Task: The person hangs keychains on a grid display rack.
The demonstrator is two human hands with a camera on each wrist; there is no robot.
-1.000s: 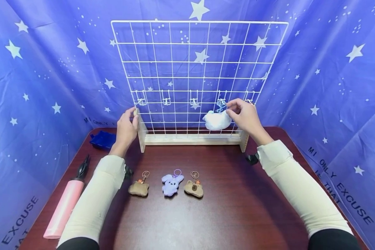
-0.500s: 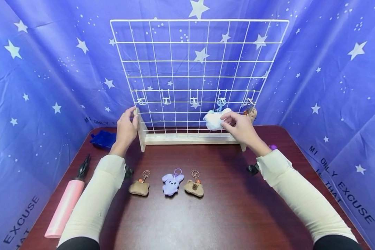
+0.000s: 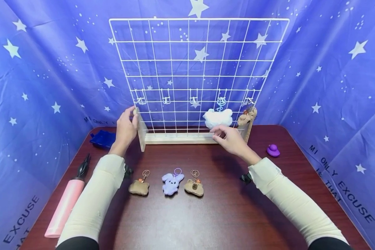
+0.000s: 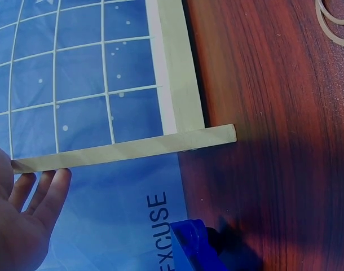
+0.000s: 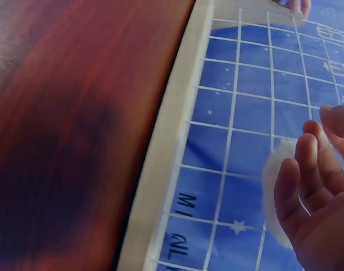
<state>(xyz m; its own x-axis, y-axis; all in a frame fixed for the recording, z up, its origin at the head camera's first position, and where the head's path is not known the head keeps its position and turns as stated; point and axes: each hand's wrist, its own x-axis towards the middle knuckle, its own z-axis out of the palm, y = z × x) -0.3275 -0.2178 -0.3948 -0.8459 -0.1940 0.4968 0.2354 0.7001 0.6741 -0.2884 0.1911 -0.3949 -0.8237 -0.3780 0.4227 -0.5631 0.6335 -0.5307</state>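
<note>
A white wire grid rack (image 3: 188,76) with wooden feet stands at the back of the table. My left hand (image 3: 126,125) grips the top of its left wooden post (image 4: 132,149). A white plush keychain (image 3: 218,117) hangs by a light blue ring from one of the rack's hooks. Just below and in front of it is my right hand (image 3: 232,139), fingers loosely bent and nothing held. In the right wrist view the fingers partly cover the white plush (image 5: 279,175). A brown plush keychain (image 3: 247,117) hangs on the far right hook.
Two brown plush keychains (image 3: 139,188) and a lilac rabbit keychain (image 3: 171,184) lie on the table (image 3: 187,222). A purple rubber duck (image 3: 273,150) sits at right. A pink hand pump (image 3: 65,208) and a dark blue plastic piece (image 3: 103,139) are at left.
My right hand has let go near the white plush's ring and moved down to below the plush, which now hangs in full view. The left hand stays on the post.
</note>
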